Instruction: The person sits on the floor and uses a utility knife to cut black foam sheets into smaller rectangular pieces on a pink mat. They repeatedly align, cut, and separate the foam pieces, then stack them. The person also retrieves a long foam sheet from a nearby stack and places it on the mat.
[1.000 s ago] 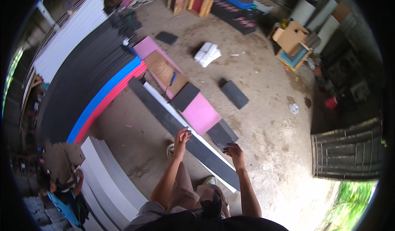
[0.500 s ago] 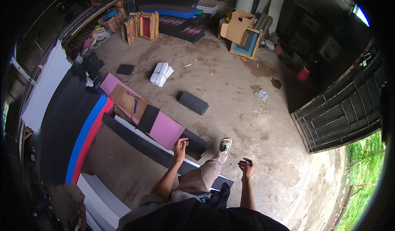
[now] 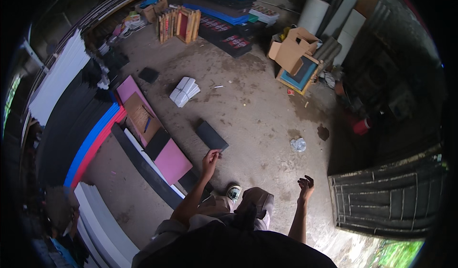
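Note:
My left hand (image 3: 210, 163) hangs in the air, its fingers loosely bent and holding nothing that I can see. In the picture its fingertips overlap the near end of a dark grey block (image 3: 211, 135) on the floor. My right hand (image 3: 306, 190) is held out to the right over bare concrete, fingers apart and slightly curled, with nothing in it. Left of my left hand lies a long pink sheet (image 3: 173, 165). On that sheet rest a brown board (image 3: 141, 114) with a blue pen (image 3: 147, 124) and a black piece (image 3: 157, 144).
Stacked black, blue and red sheets (image 3: 71, 125) line the left side. A tied white bundle (image 3: 183, 92) lies ahead. Wooden frames (image 3: 183, 25) and a cardboard box (image 3: 292, 51) stand farther back. A crumpled clear plastic piece (image 3: 298, 145) and a dark metal gate (image 3: 381, 196) are on the right.
My view has turned to the right and I have stepped forward; a second leg now shows. The dark grey block appears closer to my left hand. Both hands stay without anything in them.

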Demonstrator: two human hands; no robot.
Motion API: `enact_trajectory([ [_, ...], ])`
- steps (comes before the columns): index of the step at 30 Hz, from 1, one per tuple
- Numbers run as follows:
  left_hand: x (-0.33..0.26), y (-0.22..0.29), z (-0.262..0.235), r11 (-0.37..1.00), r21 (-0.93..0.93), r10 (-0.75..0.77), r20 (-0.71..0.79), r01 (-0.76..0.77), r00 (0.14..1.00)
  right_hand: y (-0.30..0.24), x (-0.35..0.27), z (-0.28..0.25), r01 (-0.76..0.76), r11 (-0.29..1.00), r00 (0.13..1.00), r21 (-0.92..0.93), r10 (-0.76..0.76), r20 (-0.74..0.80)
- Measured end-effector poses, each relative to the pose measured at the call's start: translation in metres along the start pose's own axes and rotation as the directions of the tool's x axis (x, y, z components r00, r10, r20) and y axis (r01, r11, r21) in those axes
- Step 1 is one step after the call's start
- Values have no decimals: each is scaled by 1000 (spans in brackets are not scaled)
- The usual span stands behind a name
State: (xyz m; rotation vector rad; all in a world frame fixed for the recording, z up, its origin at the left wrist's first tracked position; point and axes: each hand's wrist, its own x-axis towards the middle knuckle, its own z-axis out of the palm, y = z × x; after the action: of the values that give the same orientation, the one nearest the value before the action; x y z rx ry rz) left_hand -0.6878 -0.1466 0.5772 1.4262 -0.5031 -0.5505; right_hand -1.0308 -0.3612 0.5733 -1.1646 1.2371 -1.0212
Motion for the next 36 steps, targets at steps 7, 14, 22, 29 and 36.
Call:
enact_trajectory([
  [7,63,-13,41,973,221,42,-457,67,888,21,114,65,103,914,662,-392,231,713],
  [14,93,-50,100,975,22,-155,-638,220,754,3,274,164,443,799,404,-407,227,886],
  [22,130,-59,127,936,45,-182,-785,348,592,54,451,247,216,763,347,-609,523,779],
  [29,197,-126,109,888,-227,-359,-886,401,295,27,520,394,309,708,287,-635,567,772],
  [36,350,-77,61,949,-196,-270,-910,245,316,-21,547,560,498,690,206,-526,495,844],
])
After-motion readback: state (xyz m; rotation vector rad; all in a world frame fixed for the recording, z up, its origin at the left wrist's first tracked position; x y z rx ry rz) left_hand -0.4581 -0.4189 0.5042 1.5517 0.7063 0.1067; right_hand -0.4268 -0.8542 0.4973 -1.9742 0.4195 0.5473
